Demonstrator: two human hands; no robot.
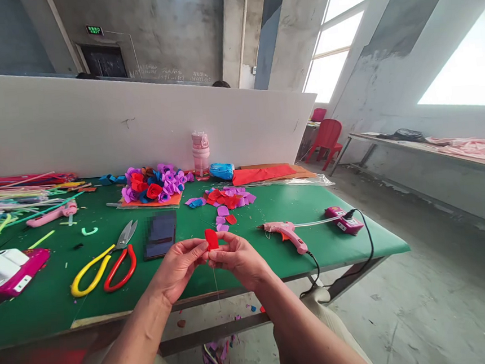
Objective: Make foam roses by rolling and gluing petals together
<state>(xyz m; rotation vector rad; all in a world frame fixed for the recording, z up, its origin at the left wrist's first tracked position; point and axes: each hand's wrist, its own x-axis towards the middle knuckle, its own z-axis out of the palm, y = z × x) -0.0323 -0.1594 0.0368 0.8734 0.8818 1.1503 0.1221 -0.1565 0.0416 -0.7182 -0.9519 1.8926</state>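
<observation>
Both hands meet over the table's front edge, pinching a small red petal-shaped piece (212, 239) between thumbs and fingers. My left hand (185, 262) grips its left side, and my right hand (237, 255) its right side. A thin pale strand hangs down below the fingers. Just beyond the hands lie loose purple petals (222, 211) and a red petal (231, 219). To the left rests a dark phone (160, 234). On the right, a pink glue gun (285, 234) lies on its side with a clear glue stick in its back.
Scissors (121, 255) with yellow and red handles lie left, open. Behind are finished paper flowers (153, 184), a petal pile (229, 197), a pink bottle (201, 151) and red paper (263, 173). Power strips (344, 220) sit right and left; a white board (135, 123) borders the back.
</observation>
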